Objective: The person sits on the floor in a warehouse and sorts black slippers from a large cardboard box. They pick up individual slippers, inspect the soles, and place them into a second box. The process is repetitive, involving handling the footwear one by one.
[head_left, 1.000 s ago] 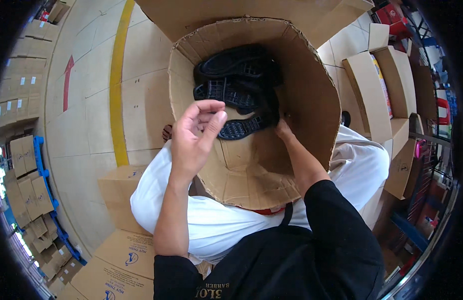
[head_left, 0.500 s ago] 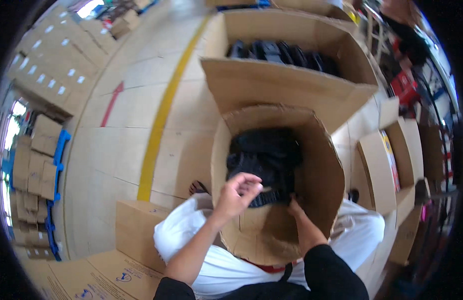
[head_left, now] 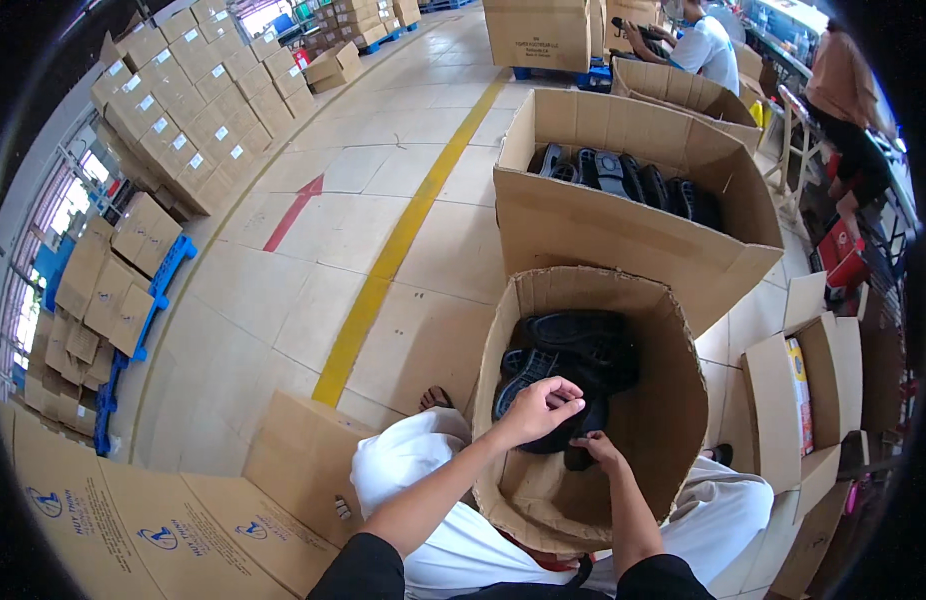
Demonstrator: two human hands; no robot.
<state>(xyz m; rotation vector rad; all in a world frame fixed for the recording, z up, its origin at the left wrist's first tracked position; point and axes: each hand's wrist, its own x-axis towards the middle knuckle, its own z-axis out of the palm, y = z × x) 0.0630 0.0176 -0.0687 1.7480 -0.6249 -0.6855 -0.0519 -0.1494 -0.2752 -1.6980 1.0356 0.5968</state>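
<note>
A tall cardboard box (head_left: 683,420) stands between my knees with several black sandals (head_left: 580,332) in it, some with treaded soles up. My left hand (head_left: 539,412) hovers over the sandals at the box's left side, fingers loosely curled, with a gap at the thumb and nothing visible in it. Deeper and to its right, my right hand (head_left: 600,450) pinches the edge of a black sandal (head_left: 577,459). The lower parts of the pile are hidden by my hands.
A larger carton (head_left: 623,225) of black sandals stands just beyond. Flattened cartons (head_left: 113,510) lie at lower left; an open carton (head_left: 773,400) stands at right. Stacked boxes (head_left: 183,110) and a blue pallet (head_left: 168,275) line the left. Co-workers (head_left: 711,50) are at the far right.
My view has tilted up, so the boxes appear lower and further right. My left hand's thumb and fingers have drawn closer together. My right hand has moved from the box's right side toward its middle.
</note>
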